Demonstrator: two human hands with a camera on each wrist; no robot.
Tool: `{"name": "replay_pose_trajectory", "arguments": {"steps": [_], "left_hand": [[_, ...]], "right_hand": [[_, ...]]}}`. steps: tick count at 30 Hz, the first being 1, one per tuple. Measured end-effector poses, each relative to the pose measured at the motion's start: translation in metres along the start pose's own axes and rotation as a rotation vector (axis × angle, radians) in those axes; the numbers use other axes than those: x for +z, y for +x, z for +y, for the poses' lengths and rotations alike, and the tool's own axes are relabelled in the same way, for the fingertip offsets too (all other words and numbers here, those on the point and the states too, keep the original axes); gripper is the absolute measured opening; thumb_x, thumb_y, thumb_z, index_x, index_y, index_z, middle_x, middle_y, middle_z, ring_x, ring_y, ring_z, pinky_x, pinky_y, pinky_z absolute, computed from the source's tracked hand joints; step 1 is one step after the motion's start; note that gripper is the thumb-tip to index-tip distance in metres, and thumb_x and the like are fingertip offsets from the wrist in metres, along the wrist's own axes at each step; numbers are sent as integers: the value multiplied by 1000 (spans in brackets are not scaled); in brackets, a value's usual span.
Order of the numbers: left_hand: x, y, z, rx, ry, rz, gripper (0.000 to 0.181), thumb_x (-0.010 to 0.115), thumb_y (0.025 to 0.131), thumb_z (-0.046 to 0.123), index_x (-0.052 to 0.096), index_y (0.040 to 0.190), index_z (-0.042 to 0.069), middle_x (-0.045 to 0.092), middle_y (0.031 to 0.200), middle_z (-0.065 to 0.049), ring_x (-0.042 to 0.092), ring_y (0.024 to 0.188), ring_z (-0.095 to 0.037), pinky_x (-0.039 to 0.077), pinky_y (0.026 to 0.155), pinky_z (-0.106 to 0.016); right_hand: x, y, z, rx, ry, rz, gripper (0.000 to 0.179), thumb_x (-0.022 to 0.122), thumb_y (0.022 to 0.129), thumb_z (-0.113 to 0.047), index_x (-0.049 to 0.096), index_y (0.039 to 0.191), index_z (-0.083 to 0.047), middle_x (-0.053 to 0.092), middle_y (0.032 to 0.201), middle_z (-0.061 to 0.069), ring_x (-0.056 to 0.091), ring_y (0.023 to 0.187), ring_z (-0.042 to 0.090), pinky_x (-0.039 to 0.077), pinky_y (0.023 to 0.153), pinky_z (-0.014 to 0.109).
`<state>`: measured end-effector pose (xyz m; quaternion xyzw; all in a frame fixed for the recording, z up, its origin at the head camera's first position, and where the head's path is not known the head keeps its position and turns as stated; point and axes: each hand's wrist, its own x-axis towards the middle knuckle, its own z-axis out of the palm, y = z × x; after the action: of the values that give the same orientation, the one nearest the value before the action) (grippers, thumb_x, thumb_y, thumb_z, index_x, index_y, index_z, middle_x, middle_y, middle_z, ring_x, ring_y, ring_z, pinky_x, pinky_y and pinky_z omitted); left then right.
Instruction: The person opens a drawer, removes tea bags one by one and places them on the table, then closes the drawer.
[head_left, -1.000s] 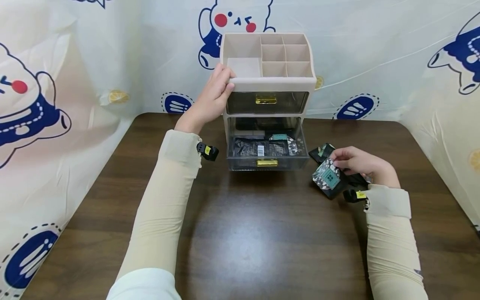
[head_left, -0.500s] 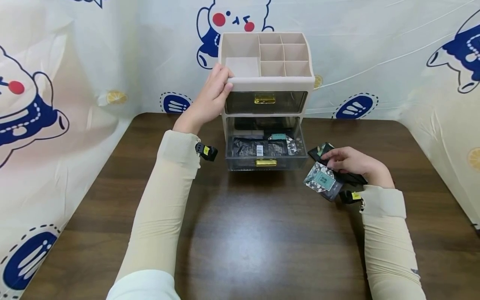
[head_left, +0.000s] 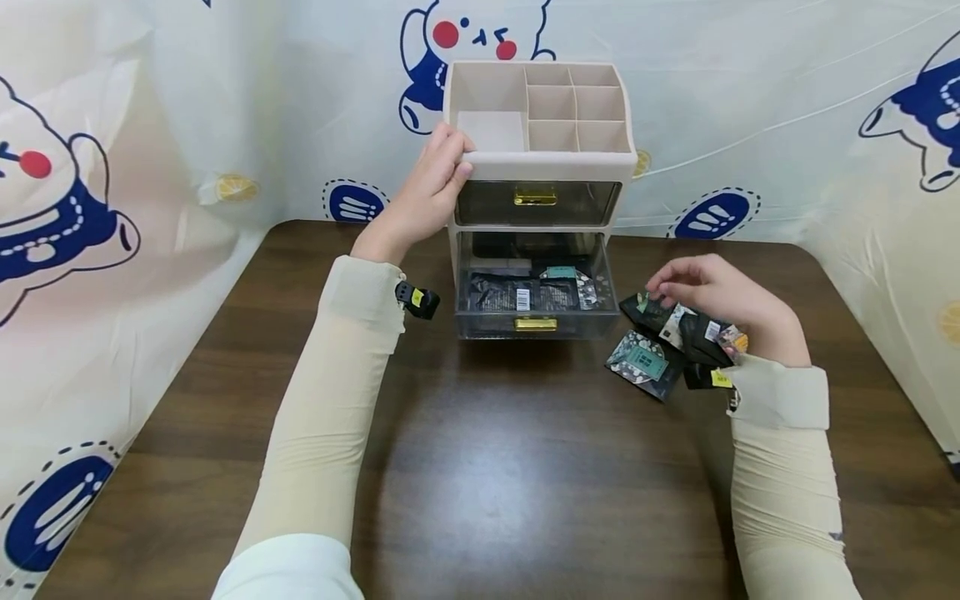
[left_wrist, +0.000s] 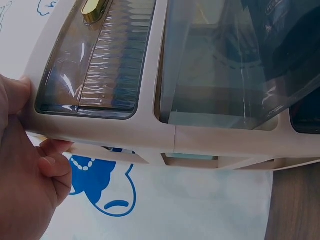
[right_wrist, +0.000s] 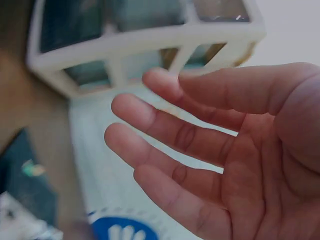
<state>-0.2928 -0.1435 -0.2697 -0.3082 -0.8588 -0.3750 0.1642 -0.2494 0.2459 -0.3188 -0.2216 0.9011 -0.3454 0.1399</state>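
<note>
A cream drawer organizer (head_left: pixel 546 167) stands at the back of the table; its smoky clear drawer (head_left: pixel 534 323) is pulled out with several black sachets (head_left: pixel 502 293) inside. My left hand (head_left: pixel 420 196) grips the organizer's upper left corner, the thumb (left_wrist: pixel 17 95) on the front and fingers round the side. To the organizer's right, my right hand (head_left: pixel 727 300) hovers over a loose pile of black sachets (head_left: pixel 708 333), fingers loosely bent. In the right wrist view nothing lies in that hand (right_wrist: pixel 215 150). One sachet with a teal label (head_left: pixel 639 362) lies flat at the pile's front left.
The organizer's top has divided compartments (head_left: pixel 576 107). A closed drawer (head_left: pixel 491 204) with a gold handle sits above the pulled-out one. A printed curtain (head_left: pixel 750 108) hangs right behind the brown wooden table (head_left: pixel 487 467).
The right hand has let go of the teal-labelled sachet, which now lies flat a little left of before. It has then lifted away toward the back. The left hand keeps its hold.
</note>
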Motion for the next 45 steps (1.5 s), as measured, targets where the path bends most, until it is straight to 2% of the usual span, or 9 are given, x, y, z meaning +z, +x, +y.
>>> {"name": "replay_pose_trajectory", "arguments": {"steps": [4, 9, 13, 17, 24, 31, 37, 45], "left_hand": [[-1, 0, 0, 2, -6, 1, 23, 38, 105, 14, 47, 109, -7, 37, 116, -18, 34, 113, -29, 27, 98, -35], [-2, 0, 1, -1, -6, 9, 23, 38, 105, 13, 46, 109, -8, 37, 114, -18, 34, 112, -29, 27, 98, -35], [-1, 0, 1, 4, 7, 14, 22, 39, 105, 13, 46, 109, -8, 38, 114, -19, 35, 111, -30, 28, 97, -36], [1, 1, 0, 13, 13, 19, 22, 40, 105, 12, 47, 108, -8, 39, 115, -20, 36, 111, -30, 29, 97, -36], [5, 3, 1, -4, 0, -5, 24, 38, 106, 15, 47, 110, -7, 38, 116, -19, 36, 112, -29, 30, 97, -36], [1, 1, 1, 2, -4, 7, 22, 38, 105, 13, 47, 109, -8, 38, 114, -18, 36, 111, -29, 29, 96, -35], [1, 1, 3, 4, 13, 0, 23, 38, 106, 14, 46, 109, -7, 38, 114, -18, 36, 110, -29, 30, 95, -35], [-2, 0, 2, -8, 31, -8, 23, 37, 106, 16, 47, 110, -5, 38, 117, -17, 36, 112, -28, 29, 96, -34]], "right_hand": [[-11, 6, -29, -41, -1, 21, 20, 49, 100, 0, 65, 112, 4, 69, 98, 4, 64, 85, 7, 51, 77, 18], [-21, 21, -69, -130, -70, 2, 24, 47, 101, -1, 66, 116, 2, 71, 106, 12, 67, 87, 5, 49, 83, 14], [-21, 38, -98, -160, -92, -34, 25, 48, 103, -8, 67, 117, -1, 70, 109, 14, 68, 91, 13, 48, 84, 15], [-18, 60, -121, -195, -140, -111, 26, 49, 104, -14, 68, 118, -2, 70, 108, 13, 68, 92, 17, 50, 84, 22], [-7, 96, -150, -246, -296, -335, 29, 48, 103, -10, 66, 123, 1, 71, 115, 17, 69, 102, 26, 53, 94, 42], [15, 122, -168, -198, -346, -469, 32, 51, 101, -11, 64, 128, 0, 67, 124, 18, 66, 112, 30, 50, 101, 45], [29, 134, -173, -153, -418, -562, 33, 48, 101, -10, 63, 127, 3, 65, 125, 21, 66, 111, 32, 49, 101, 47], [41, 144, -174, -2, -408, -688, 40, 46, 104, -15, 51, 141, 1, 56, 140, 19, 61, 121, 35, 45, 106, 48]]}}
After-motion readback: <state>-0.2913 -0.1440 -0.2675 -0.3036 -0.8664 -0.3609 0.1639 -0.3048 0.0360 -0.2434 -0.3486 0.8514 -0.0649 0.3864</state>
